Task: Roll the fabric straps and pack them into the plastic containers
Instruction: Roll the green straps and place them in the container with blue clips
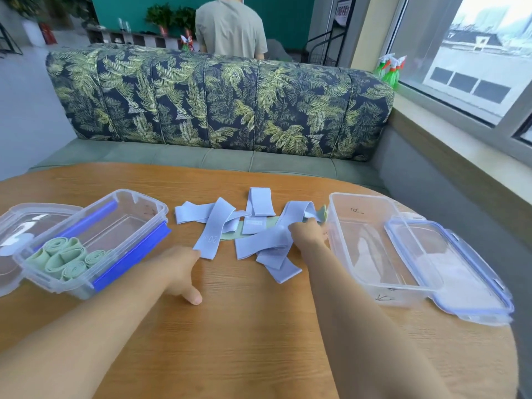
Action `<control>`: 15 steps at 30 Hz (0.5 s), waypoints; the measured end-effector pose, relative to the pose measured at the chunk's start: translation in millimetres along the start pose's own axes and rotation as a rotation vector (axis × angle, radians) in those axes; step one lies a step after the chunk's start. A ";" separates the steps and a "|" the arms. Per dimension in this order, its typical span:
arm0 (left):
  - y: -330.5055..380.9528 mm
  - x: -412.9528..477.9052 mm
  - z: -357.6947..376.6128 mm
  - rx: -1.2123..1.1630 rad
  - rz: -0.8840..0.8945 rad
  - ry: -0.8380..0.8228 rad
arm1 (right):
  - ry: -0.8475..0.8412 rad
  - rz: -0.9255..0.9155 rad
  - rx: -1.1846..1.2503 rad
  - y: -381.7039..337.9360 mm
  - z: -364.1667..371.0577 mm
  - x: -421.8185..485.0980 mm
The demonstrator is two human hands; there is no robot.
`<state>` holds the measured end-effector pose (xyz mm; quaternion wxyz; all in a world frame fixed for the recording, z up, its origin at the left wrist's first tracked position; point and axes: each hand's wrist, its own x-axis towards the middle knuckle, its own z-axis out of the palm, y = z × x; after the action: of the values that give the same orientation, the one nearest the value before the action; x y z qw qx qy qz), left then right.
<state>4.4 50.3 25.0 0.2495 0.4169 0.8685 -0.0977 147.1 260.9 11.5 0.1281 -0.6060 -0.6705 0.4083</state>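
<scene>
Several pale blue fabric straps (218,223) lie tangled on the wooden table (244,326), with a green strap (230,234) partly under them. My left hand (181,269) touches the near end of one blue strap with its fingertips, thumb spread on the table. My right hand (308,233) grips a blue strap beside the right container, fingers curled over it. The left plastic container (138,214) holds several rolled green straps (66,259). The right container (371,249) holds no straps.
The left container's lid (20,226) lies at the far left; the right one's blue-edged lid (449,269) leans against its right side. A leaf-print sofa (218,102) stands beyond the table, a person behind it. Spray bottles (391,69) stand on the windowsill.
</scene>
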 end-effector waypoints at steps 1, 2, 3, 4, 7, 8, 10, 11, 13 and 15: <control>-0.1 0.3 -0.3 0.000 0.001 -0.003 | -0.008 0.031 -0.001 -3.1 -0.5 0.3; 0.3 0.9 -0.9 0.003 0.000 -0.008 | -0.015 0.063 0.003 -5.4 -0.2 1.9; 1.0 1.5 -1.4 0.011 0.000 -0.011 | -0.028 0.074 0.014 -6.6 0.0 2.4; 2.1 1.8 -2.4 0.022 -0.003 -0.015 | -0.052 0.079 0.031 -8.6 0.5 1.7; 6.1 1.9 -5.4 0.049 -0.018 -0.025 | -0.003 0.071 -0.061 -7.0 4.1 8.1; 6.9 1.8 -6.0 0.050 -0.024 -0.027 | 0.039 0.071 -0.119 -5.4 4.8 6.6; 8.6 1.3 -7.1 0.053 -0.029 -0.028 | 0.102 0.010 -0.231 -0.7 4.9 0.9; 9.3 1.3 -7.4 0.058 -0.028 -0.028 | 0.110 -0.038 -0.307 2.3 4.9 0.5; 10.2 1.5 -8.1 0.072 -0.024 -0.024 | 0.116 -0.074 -0.370 6.7 4.6 3.1; 10.9 1.2 -8.9 0.086 -0.027 -0.025 | 0.103 -0.054 -0.389 4.3 5.2 3.6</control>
<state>9.2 61.4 32.4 0.2411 0.4142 0.8659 -0.1434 145.8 261.9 4.0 0.0537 -0.6211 -0.7454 0.2360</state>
